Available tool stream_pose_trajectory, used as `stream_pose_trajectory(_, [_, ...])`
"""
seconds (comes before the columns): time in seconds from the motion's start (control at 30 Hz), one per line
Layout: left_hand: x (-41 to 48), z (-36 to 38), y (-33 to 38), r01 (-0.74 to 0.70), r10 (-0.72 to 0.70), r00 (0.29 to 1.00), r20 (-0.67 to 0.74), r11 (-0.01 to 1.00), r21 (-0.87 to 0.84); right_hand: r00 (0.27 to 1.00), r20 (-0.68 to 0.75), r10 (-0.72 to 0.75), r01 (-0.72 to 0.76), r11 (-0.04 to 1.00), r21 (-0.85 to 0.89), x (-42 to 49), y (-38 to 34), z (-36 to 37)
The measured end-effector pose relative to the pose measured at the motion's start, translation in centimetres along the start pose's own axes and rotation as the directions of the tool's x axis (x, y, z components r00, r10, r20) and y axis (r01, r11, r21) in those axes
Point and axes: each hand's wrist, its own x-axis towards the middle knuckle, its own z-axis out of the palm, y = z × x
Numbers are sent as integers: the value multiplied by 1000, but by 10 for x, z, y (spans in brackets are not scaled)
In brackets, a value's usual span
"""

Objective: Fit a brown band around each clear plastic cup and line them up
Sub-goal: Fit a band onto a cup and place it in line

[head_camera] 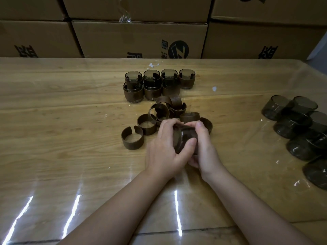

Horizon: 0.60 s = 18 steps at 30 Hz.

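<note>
Between the two palms, just above the table (53, 106), a clear plastic cup (185, 138) lying on its side with a brown band (188, 134) going on around it. Left hand (166, 151) curled over the near and left side, thumb (190, 145) pressed across the rim end; right hand (203, 147) wrapped over the far and right side, fingers (200, 125) bent down on top. Both closed firmly on the same cup and band; whether the band is seated fully, hidden by the fingers.

Best done, by the look of it: steady the cup with one hand, spread the split band only a little with the other, and slide it squarely along the wall so that no edge rides up. Even pressure with both thumbs; no squeezing hard enough to dent the thin plastic. Gap in the band kept neat, edges level with the cup's wall.

Just beyond the knuckles, a loose heap of spare bands (168, 110), some upright, some tipped, one open-gapped ring (132, 138) to the left. Care not to knock these while turning the cup.

Farther back, two short rows of finished cups (159, 84) standing upright, touching; the open spot at the right end of the near row a likely place for this one. Off to the right, well apart, bare cups (297, 121) waiting in a cluster. Behind the table, stacked cardboard boxes (138, 39).
</note>
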Motion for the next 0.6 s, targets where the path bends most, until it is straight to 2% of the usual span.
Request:
stream_pose_trajectory(0.13, [1,-1,4,-22,23,1000,-22,999,37,994,23,107,-109,989,104,2,2,-2])
stream_pose_trajectory(0.27, [3,-4,2,-115,116,992,-41,993,26,973,80,216,-227,957,180,6,4,-4])
stream_pose_trajectory(0.37, [4,-5,-3,-185,179,980,-91,981,-60,968,96,231,-245,952,182,9,5,-4])
stream_pose_trajectory(0.5, [5,-4,-6,-212,194,973,-121,964,-159,969,70,236,-246,945,215,8,5,-3])
stream_pose_trajectory(0.6, [6,-3,-7,-221,200,971,-135,961,-169,975,87,205,-220,946,237,7,5,-1])
